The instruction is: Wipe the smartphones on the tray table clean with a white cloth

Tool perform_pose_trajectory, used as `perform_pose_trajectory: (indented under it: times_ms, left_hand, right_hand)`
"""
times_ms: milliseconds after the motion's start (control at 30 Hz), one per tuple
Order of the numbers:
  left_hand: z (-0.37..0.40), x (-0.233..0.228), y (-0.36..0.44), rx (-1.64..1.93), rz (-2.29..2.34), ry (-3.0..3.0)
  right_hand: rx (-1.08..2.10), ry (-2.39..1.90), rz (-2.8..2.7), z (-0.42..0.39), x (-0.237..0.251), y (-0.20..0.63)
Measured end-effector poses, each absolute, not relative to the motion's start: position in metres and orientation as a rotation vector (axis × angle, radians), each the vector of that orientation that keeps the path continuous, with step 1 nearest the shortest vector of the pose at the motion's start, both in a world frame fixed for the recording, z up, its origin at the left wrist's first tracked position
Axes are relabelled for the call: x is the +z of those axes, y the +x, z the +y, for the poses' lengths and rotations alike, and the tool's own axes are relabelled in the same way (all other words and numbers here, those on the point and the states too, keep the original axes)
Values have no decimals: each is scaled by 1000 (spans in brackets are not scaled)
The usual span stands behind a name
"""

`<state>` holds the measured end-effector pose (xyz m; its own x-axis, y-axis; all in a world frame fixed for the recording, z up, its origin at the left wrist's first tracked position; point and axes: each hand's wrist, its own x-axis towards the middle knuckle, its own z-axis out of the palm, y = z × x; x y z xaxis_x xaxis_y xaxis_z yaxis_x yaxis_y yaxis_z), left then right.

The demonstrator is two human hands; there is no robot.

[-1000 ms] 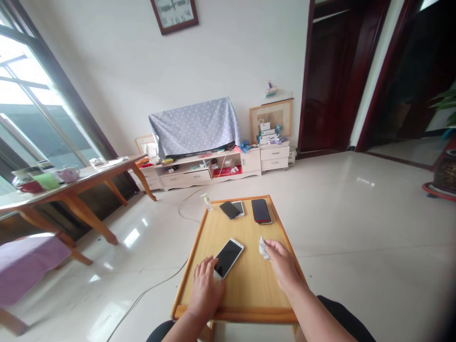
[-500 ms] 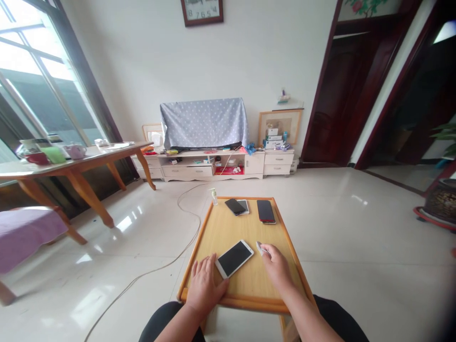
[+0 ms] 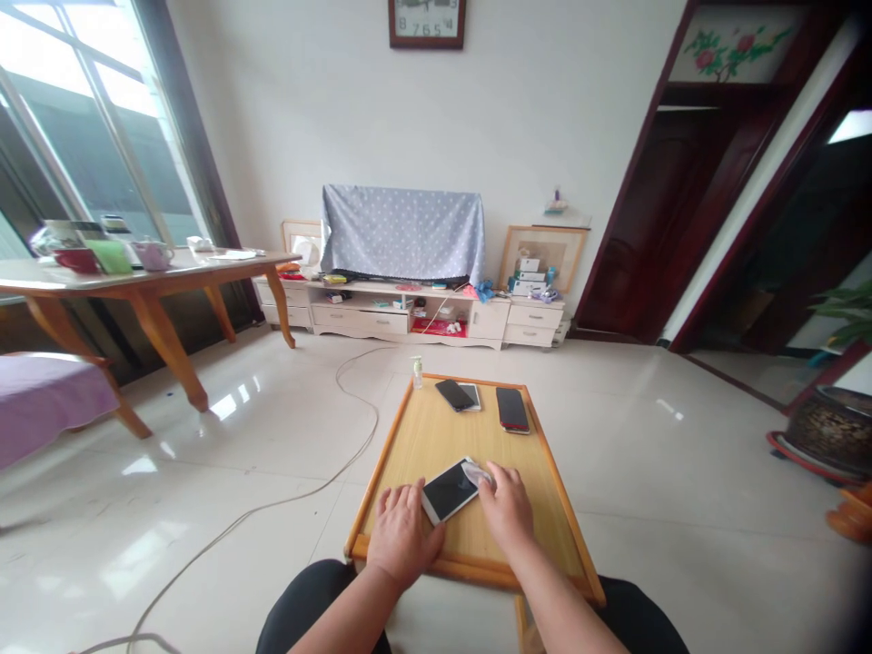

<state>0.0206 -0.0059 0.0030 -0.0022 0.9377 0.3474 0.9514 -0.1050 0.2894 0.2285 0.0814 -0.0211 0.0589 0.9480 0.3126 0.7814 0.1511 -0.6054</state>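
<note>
Nearest the camera, the left hand (image 3: 407, 532) is laid flat on the tabletop (image 3: 409, 454), fingers spread, its fingertips touching the near left edge of a white-framed phone (image 3: 450, 490); nothing is enclosed in its grip. The phone is seen lying screen up, slanted, on the near half of the tabletop between the two hands. The right hand (image 3: 505, 505) is placed just beside the phone's far right corner, its grip closed on a small crumpled white wipe (image 3: 475, 472), which is pressed against that corner of the screen. Farther back, near the far edge of the tabletop, a dark phone (image 3: 454, 394) is seen overlapping a white one (image 3: 470, 397), and a red-edged phone (image 3: 511, 410) lies just to their right. A small clear pump bottle (image 3: 417, 371) stands at the far left corner. Beyond, a cable (image 3: 354, 400) is trailed over the glossy floor towards a low white cabinet (image 3: 409, 318).
</note>
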Motion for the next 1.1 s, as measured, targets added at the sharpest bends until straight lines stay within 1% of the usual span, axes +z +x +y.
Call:
perform_pose_trajectory:
  times_ms: [233, 567, 800, 900, 1100]
  left_hand:
    - [-8, 2, 12, -748, -2121, -2202]
    - [-9, 2, 4, -806, -2112, -2204]
    - [-7, 1, 1, -795, -2097, -2225]
    - [-6, 1, 0, -785, -2103, -2231]
    - [-4, -3, -1, -803, -2100, -2259]
  right_hand:
    - [502, -1528, -1797, 84, -19, 206]
    - [527, -1477, -1779, 84, -20, 192]
    - [335, -1666, -1963, 90, -14, 189]
    - [344, -1654, -2098, 96, -9, 190]
    - [267, -1662, -2109, 101, -3, 195]
